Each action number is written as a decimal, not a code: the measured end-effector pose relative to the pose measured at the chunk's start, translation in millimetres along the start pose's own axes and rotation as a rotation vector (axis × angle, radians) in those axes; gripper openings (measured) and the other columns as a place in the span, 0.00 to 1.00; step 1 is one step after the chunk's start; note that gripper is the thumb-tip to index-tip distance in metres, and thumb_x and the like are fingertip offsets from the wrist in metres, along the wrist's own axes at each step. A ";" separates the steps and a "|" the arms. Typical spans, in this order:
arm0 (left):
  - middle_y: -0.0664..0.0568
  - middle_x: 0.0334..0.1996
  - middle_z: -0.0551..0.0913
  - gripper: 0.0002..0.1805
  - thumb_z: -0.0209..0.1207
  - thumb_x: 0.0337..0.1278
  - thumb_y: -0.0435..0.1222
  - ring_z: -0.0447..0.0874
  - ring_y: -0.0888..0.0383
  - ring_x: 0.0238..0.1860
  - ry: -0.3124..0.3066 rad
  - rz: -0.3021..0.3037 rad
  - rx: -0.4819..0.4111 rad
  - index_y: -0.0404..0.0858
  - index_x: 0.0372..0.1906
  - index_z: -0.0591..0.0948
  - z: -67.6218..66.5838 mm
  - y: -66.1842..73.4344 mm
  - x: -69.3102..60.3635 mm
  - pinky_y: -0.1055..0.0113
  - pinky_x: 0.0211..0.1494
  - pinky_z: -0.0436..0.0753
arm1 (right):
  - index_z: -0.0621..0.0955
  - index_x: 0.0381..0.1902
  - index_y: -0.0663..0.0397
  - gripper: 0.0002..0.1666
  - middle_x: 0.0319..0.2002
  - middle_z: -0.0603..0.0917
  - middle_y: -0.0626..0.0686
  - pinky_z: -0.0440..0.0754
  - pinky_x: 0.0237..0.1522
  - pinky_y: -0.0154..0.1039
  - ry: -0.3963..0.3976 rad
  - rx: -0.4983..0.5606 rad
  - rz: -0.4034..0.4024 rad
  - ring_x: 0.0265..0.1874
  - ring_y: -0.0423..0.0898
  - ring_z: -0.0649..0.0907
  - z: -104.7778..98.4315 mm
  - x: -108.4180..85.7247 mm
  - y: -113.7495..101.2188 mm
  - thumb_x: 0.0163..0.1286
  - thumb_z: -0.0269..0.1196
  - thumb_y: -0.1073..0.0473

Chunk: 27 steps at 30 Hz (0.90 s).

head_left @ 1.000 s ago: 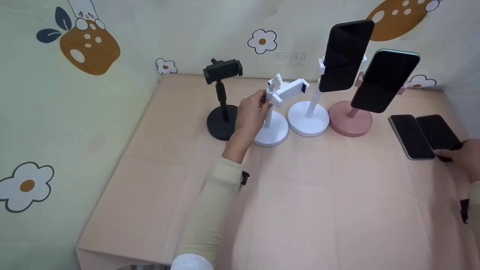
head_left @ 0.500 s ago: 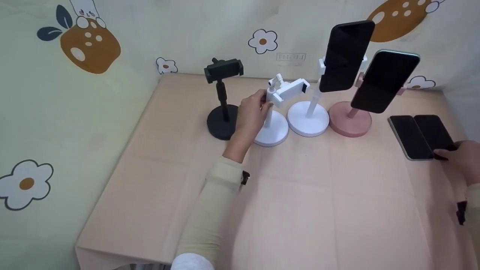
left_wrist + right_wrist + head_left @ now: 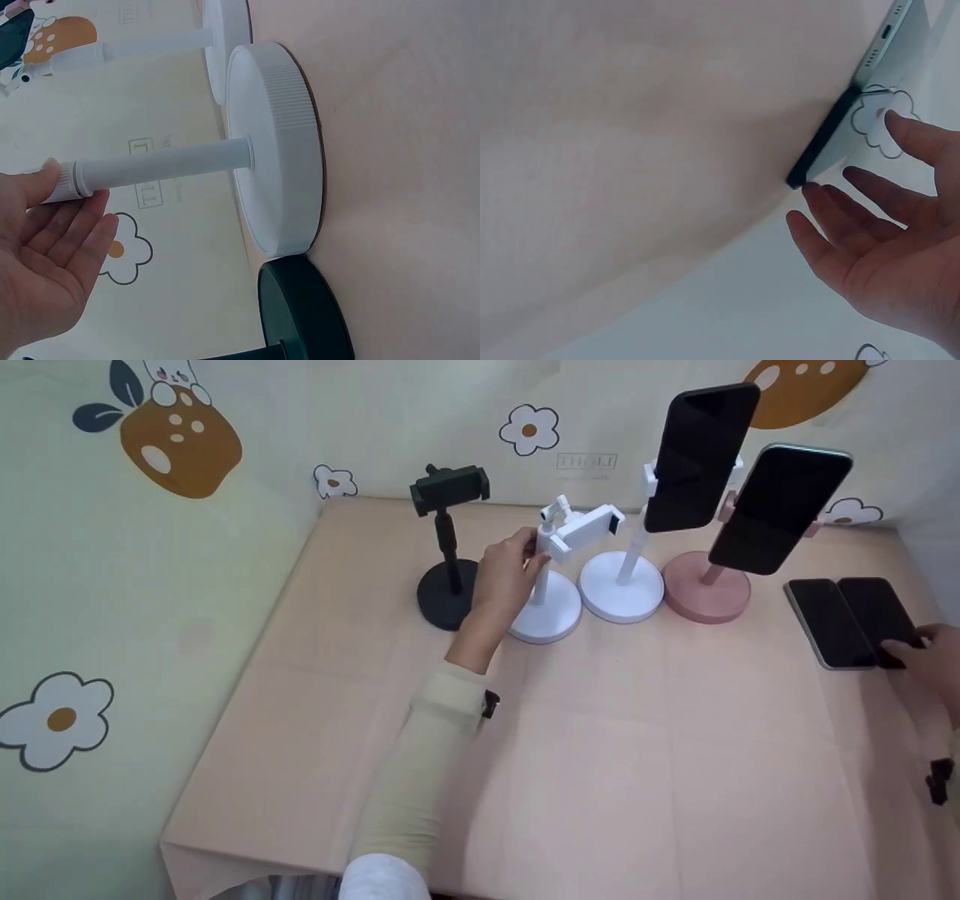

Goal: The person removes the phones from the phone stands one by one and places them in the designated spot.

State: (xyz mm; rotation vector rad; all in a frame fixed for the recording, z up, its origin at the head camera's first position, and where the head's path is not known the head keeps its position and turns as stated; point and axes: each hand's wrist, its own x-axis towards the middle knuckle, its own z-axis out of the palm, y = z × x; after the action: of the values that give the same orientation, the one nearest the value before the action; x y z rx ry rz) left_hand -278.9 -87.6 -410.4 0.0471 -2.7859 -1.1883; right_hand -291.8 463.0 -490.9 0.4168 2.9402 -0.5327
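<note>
My left hand (image 3: 504,581) pinches the upper column of a white phone stand (image 3: 546,622) whose clamp bears no phone. In the left wrist view, the thumb and fingers of this left hand (image 3: 52,262) are at the ribbed collar, above the round base (image 3: 292,157). Far right, two dark-screened phones lie flat side by side, a silver-edged phone (image 3: 831,622) and a black phone (image 3: 874,611). My right hand (image 3: 936,664) is at the black phone's near right corner. Seen from the right wrist, its fingers (image 3: 829,259) are spread beside the black edge, with the thumb raised apart.
A black phone stand (image 3: 445,600) stands left of the held one, its clamp bare. To the right, a second white stand (image 3: 621,592) and a pink stand (image 3: 706,592) each carry a phone. A patterned wall sheet (image 3: 262,585) rises behind the cloth-covered table (image 3: 600,780).
The black phone has slid left and straightened against the silver-edged one under my right hand. That hand's thumb has since moved to its right edge. My left hand keeps its hold; the head view shifted slightly.
</note>
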 end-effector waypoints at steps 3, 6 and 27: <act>0.52 0.59 0.83 0.22 0.58 0.70 0.41 0.82 0.59 0.61 -0.010 -0.004 0.017 0.44 0.66 0.75 -2.8 2.2 0.9 0.67 0.66 0.80 | 0.57 0.71 0.77 0.55 0.67 0.60 0.82 0.65 0.66 0.69 0.004 -0.039 -0.012 0.63 0.77 0.64 -1.2 10.3 1.7 0.74 0.40 0.29; 0.53 0.61 0.82 0.22 0.57 0.71 0.41 0.82 0.60 0.61 -0.016 -0.009 0.023 0.45 0.66 0.74 -4.4 2.4 0.4 0.67 0.66 0.79 | 0.58 0.71 0.77 0.54 0.65 0.62 0.82 0.65 0.65 0.70 -0.017 -0.051 -0.036 0.62 0.78 0.64 -11.9 -6.1 -23.4 0.74 0.41 0.29; 0.54 0.52 0.87 0.15 0.54 0.74 0.42 0.85 0.59 0.51 -0.030 -0.040 0.022 0.46 0.58 0.81 -17.5 -4.7 -19.8 0.68 0.56 0.84 | 0.67 0.65 0.78 0.48 0.57 0.72 0.81 0.78 0.49 0.68 0.052 -0.003 -0.279 0.51 0.74 0.77 -34.0 -87.1 -113.8 0.75 0.49 0.34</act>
State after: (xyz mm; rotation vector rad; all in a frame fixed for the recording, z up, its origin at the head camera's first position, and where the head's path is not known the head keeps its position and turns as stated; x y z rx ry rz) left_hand -257.4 -101.9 -403.6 0.0883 -2.8366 -1.1772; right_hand -244.3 351.4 -407.5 0.0185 3.0671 -0.5554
